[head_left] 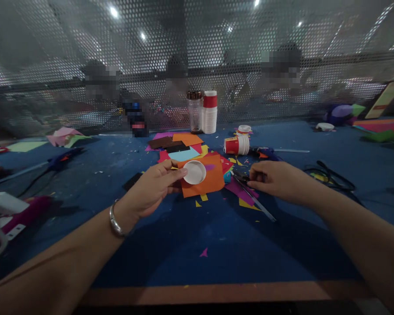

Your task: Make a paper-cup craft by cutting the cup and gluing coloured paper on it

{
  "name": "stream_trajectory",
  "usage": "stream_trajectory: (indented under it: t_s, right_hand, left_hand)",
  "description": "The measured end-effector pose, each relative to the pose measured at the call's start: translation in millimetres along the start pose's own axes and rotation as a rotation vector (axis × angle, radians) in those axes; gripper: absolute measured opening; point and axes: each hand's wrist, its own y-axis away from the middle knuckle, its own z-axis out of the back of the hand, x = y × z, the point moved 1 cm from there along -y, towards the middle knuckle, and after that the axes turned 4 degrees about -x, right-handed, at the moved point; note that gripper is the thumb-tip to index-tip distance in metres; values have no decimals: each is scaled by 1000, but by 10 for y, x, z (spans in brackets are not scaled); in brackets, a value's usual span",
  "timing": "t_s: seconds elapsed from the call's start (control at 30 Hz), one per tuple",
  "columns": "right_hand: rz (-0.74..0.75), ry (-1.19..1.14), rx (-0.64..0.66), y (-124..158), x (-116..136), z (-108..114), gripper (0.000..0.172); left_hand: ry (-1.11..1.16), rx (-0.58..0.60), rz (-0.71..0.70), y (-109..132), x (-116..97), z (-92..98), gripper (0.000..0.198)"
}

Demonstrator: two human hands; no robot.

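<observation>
My left hand (160, 186), with a silver bangle at the wrist, pinches a sheet of orange paper (203, 187). A round white piece with a raised rim, like a paper cup's end (195, 173), lies against the sheet under my thumb. My right hand (265, 177) is to the right, its fingers closed on dark-handled scissors (241, 177), partly hidden by the fingers. Below them a clear glue stick (264, 210) lies slantwise across purple paper (239, 192). Coloured sheets and scraps are piled behind the orange paper.
A stack of paper cups (209, 116) stands beside a clear bottle (195, 113) at the back. Red-and-white cups (236, 145) lie on their side. Glue guns lie at the right (269, 154) and left (64, 162). A black cable (331, 175) curls at right.
</observation>
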Motion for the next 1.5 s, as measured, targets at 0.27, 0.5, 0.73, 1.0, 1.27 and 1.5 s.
stream_trajectory:
  t_s: [0.27, 0.5, 0.73, 1.0, 1.27, 1.5]
  right_hand:
    - [150, 34, -73, -38, -41, -63, 12]
    - [-108, -262, -120, -35, -8, 53, 17]
    - [-310, -906, -114, -3, 48, 26, 16]
    - [-283, -1123, -121, 75, 213, 71, 30]
    - [-133, -1034, -3, 137, 287, 61, 45]
    - [-41, -918, 43, 136, 271, 65, 40]
  left_hand:
    - [84, 96, 57, 8, 46, -29, 20]
    - [79, 184, 58, 29, 74, -38, 20]
    - [67, 189, 70, 45, 96, -57, 21]
    - [-31, 109, 5, 74, 54, -107, 20]
    - [-254, 74, -213, 48, 36, -85, 21]
    - [-332, 109, -268, 37, 30, -65, 20]
